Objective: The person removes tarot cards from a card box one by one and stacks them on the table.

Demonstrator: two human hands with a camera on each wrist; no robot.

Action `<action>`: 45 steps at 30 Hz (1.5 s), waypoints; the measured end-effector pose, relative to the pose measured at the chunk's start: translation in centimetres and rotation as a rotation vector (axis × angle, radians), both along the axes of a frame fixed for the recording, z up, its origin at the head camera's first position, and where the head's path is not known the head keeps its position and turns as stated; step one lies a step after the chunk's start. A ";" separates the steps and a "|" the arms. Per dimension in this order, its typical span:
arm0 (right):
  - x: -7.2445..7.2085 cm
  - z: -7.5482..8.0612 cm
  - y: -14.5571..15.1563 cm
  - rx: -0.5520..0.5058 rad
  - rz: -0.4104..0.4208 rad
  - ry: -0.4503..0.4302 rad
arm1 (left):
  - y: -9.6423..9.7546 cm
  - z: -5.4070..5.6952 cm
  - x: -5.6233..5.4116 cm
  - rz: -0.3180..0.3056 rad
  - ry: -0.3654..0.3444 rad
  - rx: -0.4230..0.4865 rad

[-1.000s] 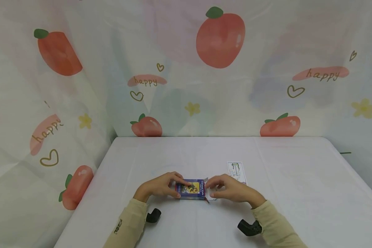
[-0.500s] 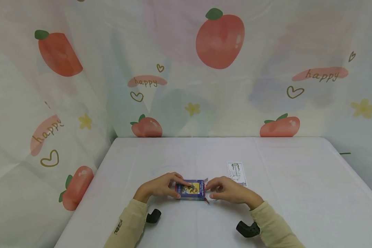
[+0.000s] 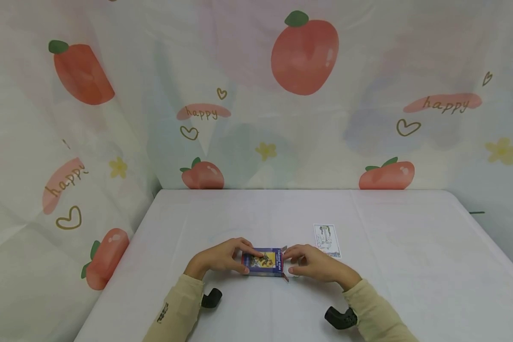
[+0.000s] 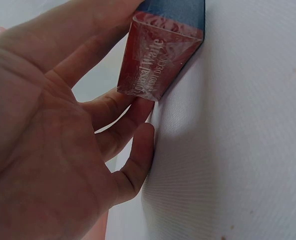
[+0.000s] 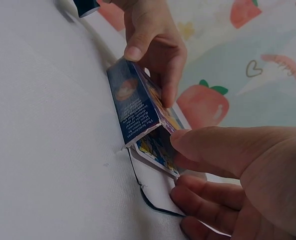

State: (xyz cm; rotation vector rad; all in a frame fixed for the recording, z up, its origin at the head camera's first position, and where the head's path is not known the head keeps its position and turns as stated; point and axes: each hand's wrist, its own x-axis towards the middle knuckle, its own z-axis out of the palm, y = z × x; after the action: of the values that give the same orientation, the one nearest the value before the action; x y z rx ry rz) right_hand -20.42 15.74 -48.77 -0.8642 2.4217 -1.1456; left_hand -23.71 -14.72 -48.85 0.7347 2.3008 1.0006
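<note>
A small blue tarot card box (image 3: 262, 262) with a yellow picture lies flat on the table. My left hand (image 3: 224, 255) grips its left end, with the thumb on the near side and a finger over the top. The red end of the box, lettered "Universal Waite", shows in the left wrist view. At the other end the box stands open, its white flap (image 5: 152, 182) folded out. Tarot cards (image 5: 155, 150) show in the mouth. There my right hand (image 3: 318, 263) holds the cards' end between thumb and curled fingers, which partly cover it.
A loose white card (image 3: 327, 241) with a line drawing lies behind my right hand. Black curved pieces (image 3: 212, 298) sit beside both sleeves. The white-covered table (image 3: 393, 228) meets a fruit-printed cloth (image 3: 248, 95) at the back and left.
My right hand has shifted slightly to the left and toward me at the box mouth, uncovering more of the loose card. My left hand and the box stay in place.
</note>
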 end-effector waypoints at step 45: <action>0.4 -0.3 -1.4 0.149 -0.126 0.128 | 0.0 0.0 -0.1 -0.025 0.016 -0.004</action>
State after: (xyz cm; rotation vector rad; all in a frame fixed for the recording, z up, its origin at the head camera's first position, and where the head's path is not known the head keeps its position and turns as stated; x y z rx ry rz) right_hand -19.98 14.39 -49.06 -0.7701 2.6606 -0.9625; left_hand -23.79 -14.76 -48.89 0.7704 2.3014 0.9819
